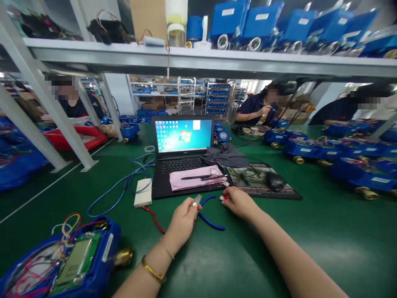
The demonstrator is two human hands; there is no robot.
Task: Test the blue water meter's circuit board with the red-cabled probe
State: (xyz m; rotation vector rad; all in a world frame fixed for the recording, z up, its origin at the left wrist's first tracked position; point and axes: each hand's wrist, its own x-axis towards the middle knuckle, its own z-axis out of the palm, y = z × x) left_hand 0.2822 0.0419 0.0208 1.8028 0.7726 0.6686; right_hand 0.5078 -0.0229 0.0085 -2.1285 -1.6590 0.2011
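My left hand is closed, with a small clear plastic piece pinched between thumb and fingers. A red cable leads from a white box and passes out of sight under that hand. Just to its right lie two curved blue handles, seemingly pliers; their head is hidden by the hand. My right hand pinches a small red-and-white piece, too small to name surely. It rests near the front edge of the mouse pad, apart from my left hand.
An open laptop bears a pink cloth with pens. A mouse sits on its pad. Front left is an opened blue meter with loose wires. Blue units line the right; a shelf crosses overhead. Co-workers sit opposite.
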